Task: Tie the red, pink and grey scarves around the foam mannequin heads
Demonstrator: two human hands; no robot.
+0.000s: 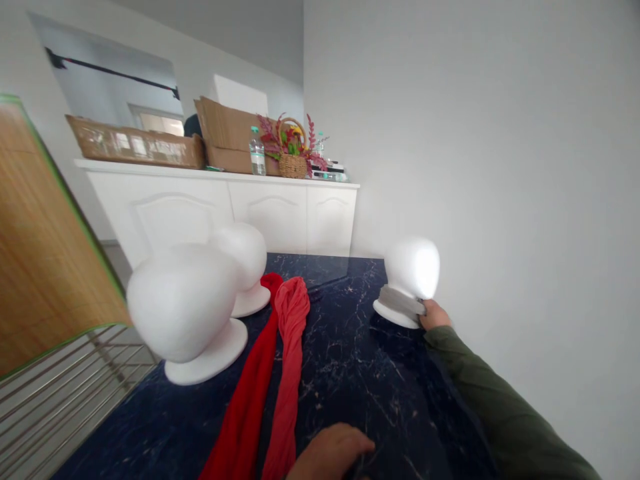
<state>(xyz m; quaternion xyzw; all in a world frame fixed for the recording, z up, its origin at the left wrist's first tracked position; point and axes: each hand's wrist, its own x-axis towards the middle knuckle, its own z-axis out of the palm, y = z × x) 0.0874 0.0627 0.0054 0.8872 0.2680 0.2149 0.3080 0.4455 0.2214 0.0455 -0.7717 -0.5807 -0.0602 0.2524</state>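
Note:
On the right of the dark blue marbled table (345, 360), my right hand (434, 315) reaches far forward. Its fingers are closed on the end of a folded grey scarf (400, 301), which lies across the neck of a white mannequin head (411, 265). Low in the view, my left hand (333, 452) is cut off by the bottom edge. Its bent fingers look apart, with nothing visible between them. Just left of it lie a coral scarf (291, 360) and a red scarf (250, 400), both stretched lengthwise. Two more white mannequin heads, a near one (183, 303) and a farther one (247, 257), stand to the left.
A metal rack (65, 400) and a wooden board with green edging (50, 247) stand at the left. Behind the table, a white cabinet (270, 207) carries cardboard boxes (145, 143), a water bottle (257, 153) and a flower basket (293, 165). A pale wall (500, 147) rises along the right.

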